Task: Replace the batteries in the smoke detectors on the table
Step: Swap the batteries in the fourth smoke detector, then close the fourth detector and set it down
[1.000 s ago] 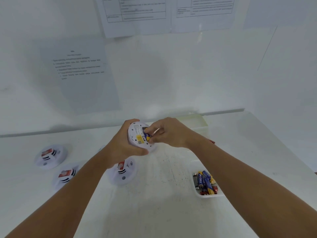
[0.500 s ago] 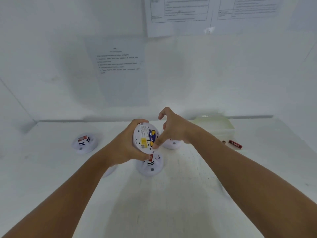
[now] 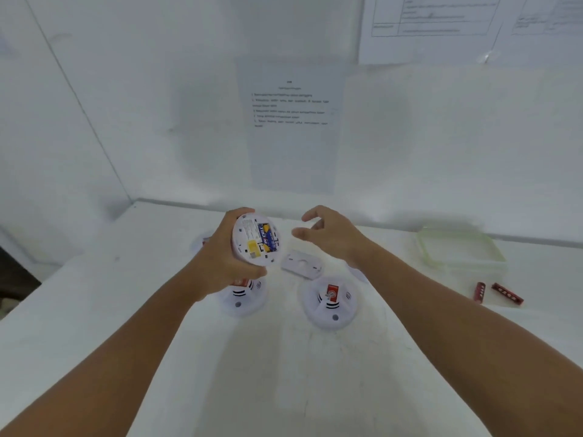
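Head view: left hand (image 3: pixel 220 263) grips upturned smoke detector (image 3: pixel 257 239), battery (image 3: pixel 267 237) seated; right hand (image 3: pixel 334 238) loose, empty

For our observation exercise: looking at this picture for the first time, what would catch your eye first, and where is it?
First, the smoke detector lifted at centre, gripped by the left hand, its back open on a blue and yellow battery. Next, the right hand hovering open beside it, holding nothing. Then two red batteries lying on the table at right, near a clear container.

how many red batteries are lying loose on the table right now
2. One red battery and a second red battery lie side by side at the right, near the container. Others may be out of view.
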Demonstrator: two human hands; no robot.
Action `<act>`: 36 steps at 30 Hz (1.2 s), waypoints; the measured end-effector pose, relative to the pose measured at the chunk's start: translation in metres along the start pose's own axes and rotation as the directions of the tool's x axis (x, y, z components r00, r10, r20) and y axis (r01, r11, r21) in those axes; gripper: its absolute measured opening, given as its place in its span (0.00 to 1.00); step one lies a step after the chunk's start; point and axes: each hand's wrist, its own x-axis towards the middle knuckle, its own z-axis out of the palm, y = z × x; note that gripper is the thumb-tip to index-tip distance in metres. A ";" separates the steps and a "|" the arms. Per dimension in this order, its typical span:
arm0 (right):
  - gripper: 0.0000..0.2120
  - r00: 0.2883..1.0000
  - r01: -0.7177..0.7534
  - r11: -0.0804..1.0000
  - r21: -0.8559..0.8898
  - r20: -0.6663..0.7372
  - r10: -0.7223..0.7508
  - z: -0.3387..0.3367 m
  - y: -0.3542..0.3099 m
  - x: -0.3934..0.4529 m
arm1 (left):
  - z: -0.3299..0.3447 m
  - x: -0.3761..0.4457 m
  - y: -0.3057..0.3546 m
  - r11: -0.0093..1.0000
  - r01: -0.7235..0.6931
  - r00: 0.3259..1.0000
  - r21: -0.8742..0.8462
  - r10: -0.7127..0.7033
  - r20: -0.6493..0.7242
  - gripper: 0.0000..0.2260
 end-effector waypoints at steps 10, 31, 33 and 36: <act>0.22 0.989 0.056 0.740 -0.670 0.139 0.051 0.042 0.026 0.036 | -0.015 -0.004 -0.015 0.999 0.051 0.999 -0.018 -0.052 -0.015 0.45; 0.31 0.852 0.524 0.825 -0.211 0.148 -0.503 0.004 -0.018 -0.019 | 0.008 0.013 0.006 1.000 0.023 0.987 0.007 -0.024 0.156 0.43; 0.30 0.851 0.524 0.818 -0.236 0.160 -0.500 0.003 -0.020 -0.022 | 0.010 0.012 0.011 1.000 0.006 0.984 0.001 -0.006 0.179 0.42; 0.29 0.836 0.549 0.799 -0.246 0.179 -0.519 0.002 -0.022 -0.026 | 0.011 0.010 0.017 1.000 0.001 0.978 0.014 -0.004 0.208 0.43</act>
